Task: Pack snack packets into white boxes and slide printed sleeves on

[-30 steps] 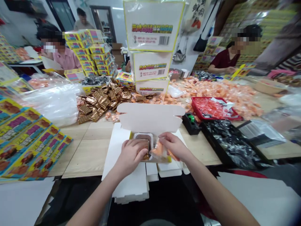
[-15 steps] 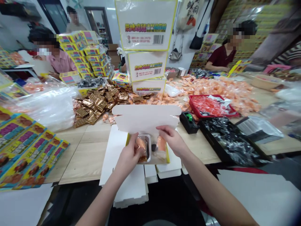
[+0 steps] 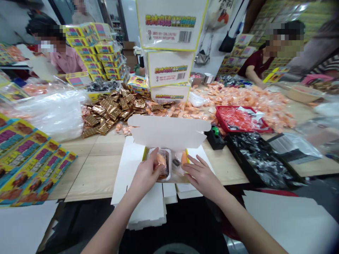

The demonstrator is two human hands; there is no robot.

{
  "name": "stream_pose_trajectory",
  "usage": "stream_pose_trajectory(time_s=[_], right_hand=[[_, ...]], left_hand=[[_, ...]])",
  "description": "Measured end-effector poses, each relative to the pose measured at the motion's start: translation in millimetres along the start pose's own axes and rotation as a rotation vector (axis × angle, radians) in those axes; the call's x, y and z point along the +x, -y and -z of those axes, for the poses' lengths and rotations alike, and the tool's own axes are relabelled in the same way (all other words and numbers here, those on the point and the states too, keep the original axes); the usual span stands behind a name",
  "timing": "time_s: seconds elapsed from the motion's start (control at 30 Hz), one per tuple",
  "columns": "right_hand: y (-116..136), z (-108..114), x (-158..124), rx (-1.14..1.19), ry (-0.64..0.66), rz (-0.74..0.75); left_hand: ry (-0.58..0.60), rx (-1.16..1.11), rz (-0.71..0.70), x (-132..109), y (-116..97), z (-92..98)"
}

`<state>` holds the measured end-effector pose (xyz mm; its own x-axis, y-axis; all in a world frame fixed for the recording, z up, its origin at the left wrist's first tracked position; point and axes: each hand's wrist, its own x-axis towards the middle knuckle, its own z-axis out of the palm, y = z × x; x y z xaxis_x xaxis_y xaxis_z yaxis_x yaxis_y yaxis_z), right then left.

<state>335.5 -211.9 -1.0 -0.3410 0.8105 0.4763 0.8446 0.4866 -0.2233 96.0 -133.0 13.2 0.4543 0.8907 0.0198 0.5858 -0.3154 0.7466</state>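
An open white carton with yellow edges lies in front of me, its lid flap raised at the back. Inside its left half sits a clear plastic tray with dark contents and a clear-wrapped orange piece on top. My left hand has its thumb and forefinger around that piece. A second wrapped orange piece and a small dark packet lie in the right half. My right hand is open, fingers spread over the carton's right side, fingertips at the second piece.
Flat white cartons lie beneath the open one. Behind are brown-gold packets and stacked boxes. To the right are a tape dispenser, a red tray and a black tray. Two people sit across the table; another stands behind.
My right hand has moved down from the raised flap's base to the carton's right side, its fingers spreading. My left hand stays at the tray. The view has shifted slightly.
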Motion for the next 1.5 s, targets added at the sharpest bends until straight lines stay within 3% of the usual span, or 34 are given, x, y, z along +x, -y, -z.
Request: stream_pose_trajectory(time_s=[0.23,0.3,0.43,0.63,0.7,0.77,0.83,0.9,1.03,1.17,1.37,1.5], right_hand=[[1.7,14.1,28.7,-0.220,0.283,0.050],[2.6,17.7,32.5,-0.232,0.227,0.052],[4.7,11.9,30.2,-0.054,-0.050,-0.129],[0.3,-0.6,18.6,0.077,0.154,-0.073],[2.1,6.5,18.8,0.217,0.065,-0.169],[6.4,14.2,21.9,0.416,-0.012,-0.355],[10.5,17.1,26.0,0.597,0.012,-0.514],[11.2,13.7,28.5,0.642,0.047,-0.581],[4.4,2.8,23.7,0.243,0.022,-0.444],[5.2,3.7,9.6,-0.107,-0.132,-0.237],[21.9,5.9,-5.6,-0.118,0.052,-0.036],[23.8,3.7,-1.9,-0.137,0.001,-0.072]], left_hand=[[0.033,0.020,0.017,-1.9,-0.2,3.1],[0.026,0.042,0.000,-2.4,-1.5,2.6],[0.018,0.058,-0.010,-1.5,-2.8,0.6],[0.018,-0.036,0.000,-1.7,-0.9,5.5],[0.025,-0.129,0.005,-4.2,-7.7,5.2],[0.058,-0.197,-0.027,-7.1,-20.2,0.7],[0.123,-0.179,-0.093,-9.2,-33.8,-5.7],[0.135,-0.072,-0.159,-10.3,-41.2,-9.3],[-0.021,0.238,-0.234,-13.9,-24.2,3.1],[0.061,0.451,-0.294,-24.9,9.5,18.3],[0.038,0.566,-0.367,-33.1,24.0,11.2],[-0.085,0.550,-0.451,-37.2,26.0,12.7]])
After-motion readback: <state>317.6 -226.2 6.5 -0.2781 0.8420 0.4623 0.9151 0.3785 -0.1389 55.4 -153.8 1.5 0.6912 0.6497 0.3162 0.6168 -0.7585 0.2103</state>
